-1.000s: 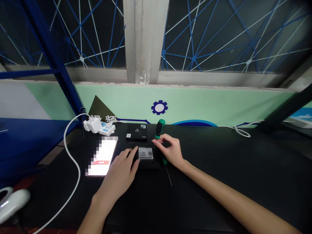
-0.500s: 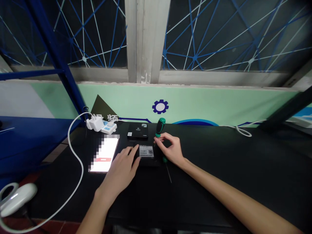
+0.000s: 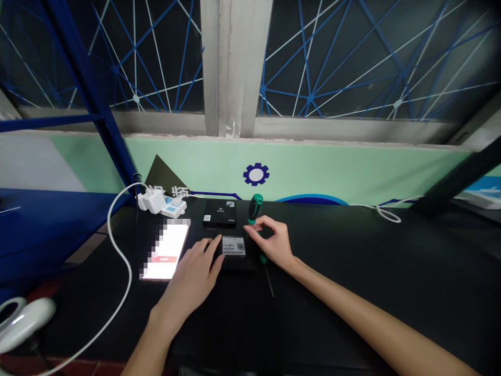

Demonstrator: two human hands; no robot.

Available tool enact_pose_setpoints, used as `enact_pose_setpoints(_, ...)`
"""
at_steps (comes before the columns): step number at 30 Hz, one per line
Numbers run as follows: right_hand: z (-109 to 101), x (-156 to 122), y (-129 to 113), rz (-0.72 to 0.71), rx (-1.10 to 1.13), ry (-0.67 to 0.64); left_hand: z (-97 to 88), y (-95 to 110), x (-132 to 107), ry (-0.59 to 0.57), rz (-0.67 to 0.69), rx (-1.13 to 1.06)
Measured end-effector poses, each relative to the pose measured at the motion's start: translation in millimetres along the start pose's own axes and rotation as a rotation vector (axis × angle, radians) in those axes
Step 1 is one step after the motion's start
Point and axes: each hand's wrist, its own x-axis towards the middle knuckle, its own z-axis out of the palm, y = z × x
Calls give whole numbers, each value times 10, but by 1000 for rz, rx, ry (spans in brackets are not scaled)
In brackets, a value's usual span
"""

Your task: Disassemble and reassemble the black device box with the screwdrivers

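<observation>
Right hand (image 3: pixel 274 243) shifts slightly left, fingers half-curled, empty, near green-handled screwdriver (image 3: pixel 255 208); left hand (image 3: pixel 193 274) open, holding nothing, on black box (image 3: pixel 235 265); careless bump could knock screwdriver.

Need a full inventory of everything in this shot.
labelled black box: 1, black, white label, under both hands
second black box: 1, black, beyond the first
upright screwdriver: 1, green and black, at right fingertips
half-hidden screwdriver: 1, green, steel shaft, under right hand
smartphone: 1, lit, screen pixelated, left of boxes
power strip: 1, white, back of table
plug charger: 1, white, beside strip
cables: 2, white, left and right
rounded device: 1, white, lower left
table: 1, black
rack frame: 1, blue, left
wall: 1, mint green, navy gear emblem
window: 1, blue-white netting, top
left hand: 1, on box edge
right hand: 1, over box
</observation>
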Motion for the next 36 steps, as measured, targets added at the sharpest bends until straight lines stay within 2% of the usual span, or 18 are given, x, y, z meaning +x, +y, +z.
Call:
enact_pose_setpoints(5, -9, -7, -23, 36, 9, -24, 19, -25, 2, 4, 2, -4)
enact_pose_setpoints(15, -42, 1, -56, -7, -21, -79, 15, -23, -4, 9, -6, -21)
enact_pose_setpoints(24, -18, -6, 8, 44, 24, -61, 11, -26, -9, 5, -12, -36)
enact_pose_setpoints(36, -24, 5, -44, -1, 34, -70, 36, -49, 2, 13, -7, -32)
